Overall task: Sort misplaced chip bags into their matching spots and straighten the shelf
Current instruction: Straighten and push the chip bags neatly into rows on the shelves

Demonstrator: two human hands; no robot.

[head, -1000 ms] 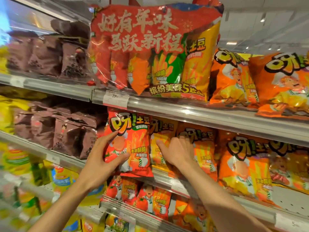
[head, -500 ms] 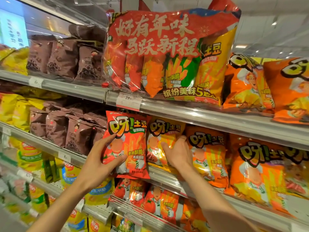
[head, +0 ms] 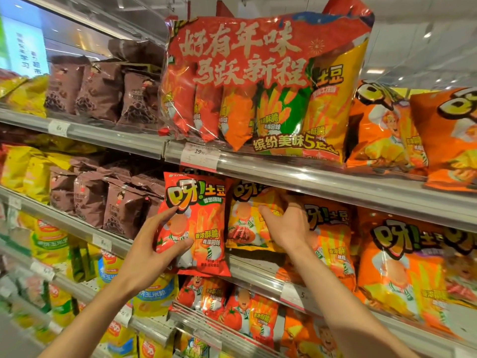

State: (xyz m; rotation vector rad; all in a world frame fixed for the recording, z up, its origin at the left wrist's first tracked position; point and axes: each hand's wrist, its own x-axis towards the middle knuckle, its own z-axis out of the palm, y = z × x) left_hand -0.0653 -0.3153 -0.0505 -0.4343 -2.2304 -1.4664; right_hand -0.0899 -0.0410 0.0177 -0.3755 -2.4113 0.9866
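Observation:
A red chip bag (head: 204,228) hangs in front of the middle shelf row. My left hand (head: 147,254) grips its left edge, with thumb and index finger on the front. Right of it stands a yellow chip bag (head: 245,228). My right hand (head: 286,228) holds that bag's right edge: the thumb lies on the front and the fingers reach in between it and the orange chip bags (head: 333,244) beside it. More red tomato bags (head: 232,313) stand on the shelf below.
A big red multi-pack (head: 258,81) and large orange bags (head: 387,130) fill the shelf above. Brown bags (head: 116,202) and yellow bags (head: 23,171) stand to the left. The metal shelf rail (head: 258,270) with price tags runs under my hands.
My right hand has moved up along the yellow bag's right edge, and its fingers now reach in behind it. My left hand still holds the red bag in much the same place.

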